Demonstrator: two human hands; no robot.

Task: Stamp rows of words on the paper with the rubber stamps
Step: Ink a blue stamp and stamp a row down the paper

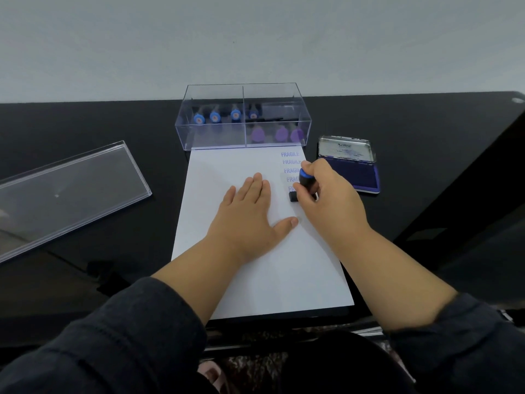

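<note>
A person stamps a column of blue words down a white sheet of paper (255, 268).

The right hand (326, 200) grips a black rubber stamp with a blue cap (305, 182), pressed at the paper's right edge; the flat, open left hand (250, 211) pins the light, slippery-looking sheet.

The white paper (244, 172) lay flat in portrait orientation, its far edge touching the clear stamp box (243, 116). A column of blue "FRAGILE" imprints (290, 158) ran down the paper's far right corner. A rubber stamp (301, 185) with a black body and blue cap stood tilted on the paper below that column. Further blue-capped stamps (216, 117) stood inside the box.
</note>
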